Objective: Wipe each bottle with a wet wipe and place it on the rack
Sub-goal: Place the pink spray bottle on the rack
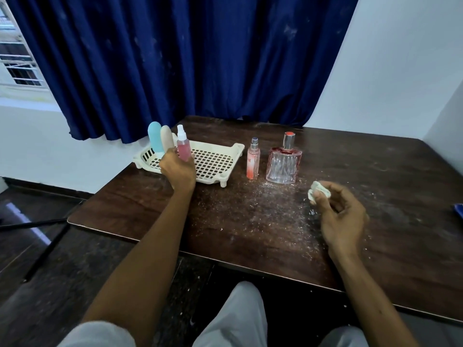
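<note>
My left hand [178, 169] grips a pink spray bottle [183, 145] with a white cap, upright over the white slotted rack [215, 159]. A light blue bottle [155, 137] and a beige bottle [166, 139] stand in the rack's left end. To the right of the rack, on the table, stand a slim orange-pink spray bottle [253, 159] and a wide clear glass perfume bottle [284, 162] with a red top. My right hand [340, 216] pinches a crumpled white wet wipe [318, 190] above the table.
The dark wooden table [250, 221] is strewn with pale crumbs and dust near its middle. A blue curtain [188, 58] hangs behind. A blue object [459, 211] pokes in at the right edge. My knees show below the table's front edge.
</note>
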